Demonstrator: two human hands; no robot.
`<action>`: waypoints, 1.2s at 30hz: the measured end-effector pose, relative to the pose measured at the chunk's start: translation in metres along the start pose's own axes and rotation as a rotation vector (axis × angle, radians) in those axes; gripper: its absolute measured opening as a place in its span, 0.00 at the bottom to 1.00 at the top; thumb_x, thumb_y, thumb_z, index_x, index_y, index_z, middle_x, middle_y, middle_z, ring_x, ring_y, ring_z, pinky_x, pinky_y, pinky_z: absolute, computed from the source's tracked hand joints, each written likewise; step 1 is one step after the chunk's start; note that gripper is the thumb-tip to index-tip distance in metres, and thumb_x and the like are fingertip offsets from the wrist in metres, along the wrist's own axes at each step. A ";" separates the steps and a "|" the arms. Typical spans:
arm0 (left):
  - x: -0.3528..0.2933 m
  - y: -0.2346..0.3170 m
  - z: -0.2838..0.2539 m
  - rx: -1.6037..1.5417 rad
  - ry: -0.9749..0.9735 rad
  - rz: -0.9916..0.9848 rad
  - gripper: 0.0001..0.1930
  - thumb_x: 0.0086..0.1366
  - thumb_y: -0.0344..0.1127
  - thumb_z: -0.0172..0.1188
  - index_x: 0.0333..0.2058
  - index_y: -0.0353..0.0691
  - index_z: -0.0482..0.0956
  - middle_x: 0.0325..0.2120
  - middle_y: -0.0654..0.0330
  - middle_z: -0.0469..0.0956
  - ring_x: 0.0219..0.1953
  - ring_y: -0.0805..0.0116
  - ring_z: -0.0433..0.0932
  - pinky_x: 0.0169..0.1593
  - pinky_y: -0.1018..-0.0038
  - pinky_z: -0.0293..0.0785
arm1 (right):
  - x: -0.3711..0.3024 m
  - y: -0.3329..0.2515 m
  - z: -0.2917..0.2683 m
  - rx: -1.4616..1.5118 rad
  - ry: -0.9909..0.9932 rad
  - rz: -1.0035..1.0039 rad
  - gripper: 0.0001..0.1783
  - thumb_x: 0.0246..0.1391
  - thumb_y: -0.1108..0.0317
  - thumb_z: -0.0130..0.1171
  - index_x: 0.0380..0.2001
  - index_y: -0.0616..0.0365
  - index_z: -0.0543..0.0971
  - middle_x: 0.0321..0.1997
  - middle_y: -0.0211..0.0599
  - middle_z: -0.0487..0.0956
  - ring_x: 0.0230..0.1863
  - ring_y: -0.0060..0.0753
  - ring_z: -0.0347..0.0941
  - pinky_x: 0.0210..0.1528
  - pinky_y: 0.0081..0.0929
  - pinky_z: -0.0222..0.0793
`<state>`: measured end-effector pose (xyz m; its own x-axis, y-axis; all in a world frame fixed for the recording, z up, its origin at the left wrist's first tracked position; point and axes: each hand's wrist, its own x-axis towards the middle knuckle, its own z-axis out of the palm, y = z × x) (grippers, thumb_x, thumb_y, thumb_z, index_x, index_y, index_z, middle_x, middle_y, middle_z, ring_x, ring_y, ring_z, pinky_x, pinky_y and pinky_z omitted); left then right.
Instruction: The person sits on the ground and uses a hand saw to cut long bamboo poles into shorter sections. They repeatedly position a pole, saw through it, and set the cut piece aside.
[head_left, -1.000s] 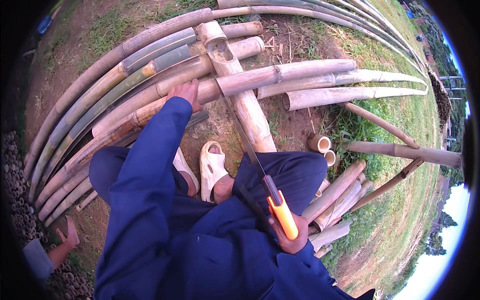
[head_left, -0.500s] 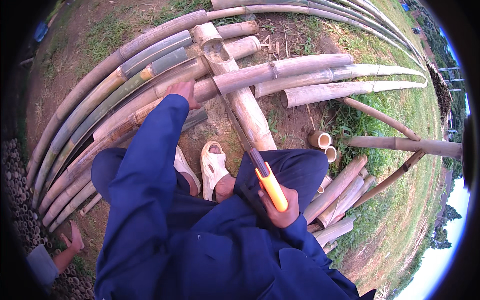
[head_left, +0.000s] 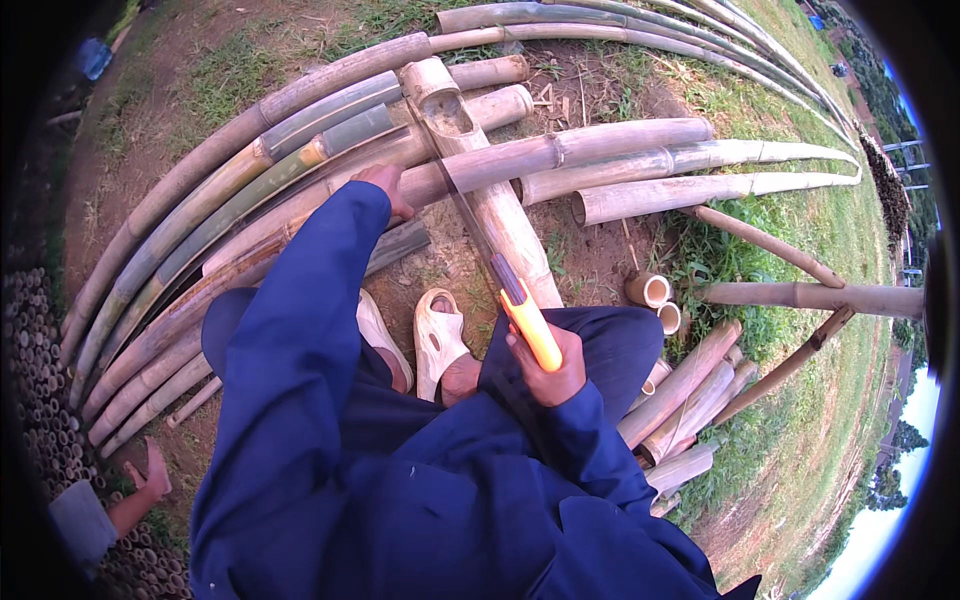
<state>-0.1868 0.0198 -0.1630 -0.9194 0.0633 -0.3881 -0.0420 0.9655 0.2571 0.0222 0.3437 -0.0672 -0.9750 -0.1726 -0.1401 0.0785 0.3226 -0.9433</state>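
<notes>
My right hand (head_left: 553, 372) is closed around the orange-yellow handle of a hand saw (head_left: 468, 215). Its long blade slants away to the upper left and lies against a thick bamboo pole (head_left: 500, 165). Just left of the blade, my left hand (head_left: 385, 188) grips that pole, its fingers curled over it. Beneath the pole a stout, pale bamboo log (head_left: 515, 232) with a hollowed notch near its far end runs crosswise as a support. The depth of any cut under the blade cannot be made out.
Several long bamboo poles (head_left: 245, 150) lie to the left, others (head_left: 640, 180) to the right. Short cut bamboo pieces (head_left: 690, 400) are heaped by my right knee. A bamboo post with braces (head_left: 800, 294) stands at right. Another person's arm (head_left: 135, 505) shows at lower left.
My right hand has pushed the saw forward and up-left, so its handle sits farther from my body. My left hand stays on the pole. The whole view has shifted slightly.
</notes>
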 end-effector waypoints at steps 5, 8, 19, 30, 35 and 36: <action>-0.015 0.021 0.028 0.238 0.425 0.085 0.36 0.42 0.48 0.80 0.49 0.40 0.75 0.44 0.48 0.81 0.49 0.50 0.82 0.54 0.59 0.77 | 0.004 0.012 0.000 0.011 0.026 -0.022 0.09 0.58 0.73 0.67 0.40 0.66 0.83 0.24 0.44 0.79 0.24 0.30 0.75 0.33 0.30 0.73; -0.007 0.020 0.055 0.291 0.545 0.086 0.33 0.42 0.44 0.81 0.46 0.42 0.73 0.41 0.52 0.80 0.46 0.53 0.82 0.52 0.59 0.77 | 0.003 0.001 -0.002 0.001 -0.016 0.011 0.09 0.59 0.74 0.67 0.41 0.67 0.83 0.27 0.42 0.81 0.28 0.28 0.77 0.35 0.28 0.73; -0.003 0.024 0.042 0.138 0.374 0.020 0.29 0.46 0.38 0.77 0.45 0.39 0.73 0.42 0.48 0.82 0.48 0.48 0.83 0.55 0.58 0.78 | -0.021 -0.024 -0.009 -0.098 -0.015 -0.006 0.10 0.58 0.75 0.67 0.43 0.67 0.83 0.28 0.52 0.83 0.27 0.47 0.83 0.33 0.34 0.76; -0.001 0.013 0.040 0.150 0.343 0.013 0.34 0.47 0.43 0.78 0.49 0.36 0.72 0.44 0.44 0.82 0.49 0.44 0.82 0.56 0.56 0.77 | -0.059 -0.049 -0.036 -0.120 -0.043 0.020 0.17 0.58 0.76 0.66 0.52 0.64 0.83 0.36 0.51 0.87 0.38 0.43 0.88 0.42 0.30 0.79; 0.001 0.016 0.034 0.128 0.247 0.059 0.37 0.48 0.50 0.79 0.50 0.36 0.72 0.44 0.41 0.82 0.48 0.42 0.82 0.54 0.53 0.79 | 0.002 -0.011 0.013 -0.012 0.025 -0.010 0.07 0.59 0.74 0.66 0.38 0.67 0.82 0.25 0.48 0.82 0.24 0.39 0.78 0.31 0.33 0.73; -0.001 0.015 0.036 0.129 0.244 0.060 0.36 0.48 0.50 0.79 0.50 0.36 0.72 0.44 0.41 0.82 0.48 0.42 0.82 0.54 0.53 0.79 | -0.006 -0.016 0.004 -0.038 0.011 0.028 0.08 0.59 0.74 0.66 0.40 0.67 0.83 0.27 0.48 0.83 0.26 0.39 0.81 0.33 0.32 0.74</action>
<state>-0.1725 0.0437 -0.1902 -0.9864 0.0735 -0.1469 0.0509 0.9871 0.1519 0.0278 0.3356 -0.0530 -0.9746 -0.1532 -0.1632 0.0982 0.3621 -0.9269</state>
